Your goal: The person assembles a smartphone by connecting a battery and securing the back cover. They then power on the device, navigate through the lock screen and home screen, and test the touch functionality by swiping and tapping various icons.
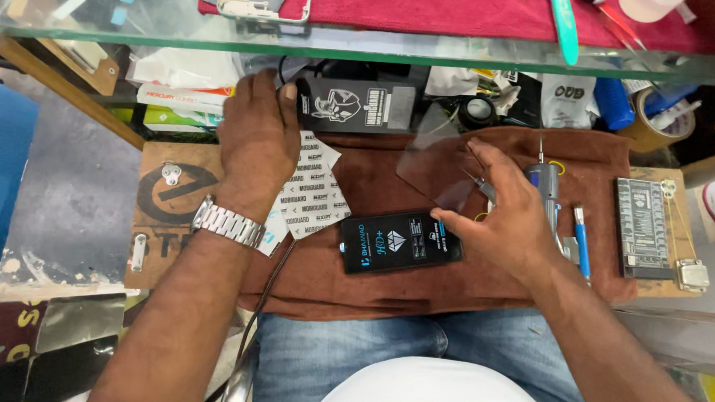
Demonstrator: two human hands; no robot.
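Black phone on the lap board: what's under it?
The black phone lies flat on a brown cloth spread over the wooden board. The right hand touches its right end, holding a clear glass sheet above. The cloth beneath the phone is hidden.

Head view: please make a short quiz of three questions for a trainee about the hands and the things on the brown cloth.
1. True or false: the left hand lies on the blue pen.
2. What does the right hand hold up by its edge? A) clear sheet B) roll of tape C) white cup
3. Which thing lies on the brown cloth just left of the right hand?

Key
1. False. The left hand rests by the black box and the white packets; the pen lies far to the right.
2. A.
3. The black pack with a diamond picture.
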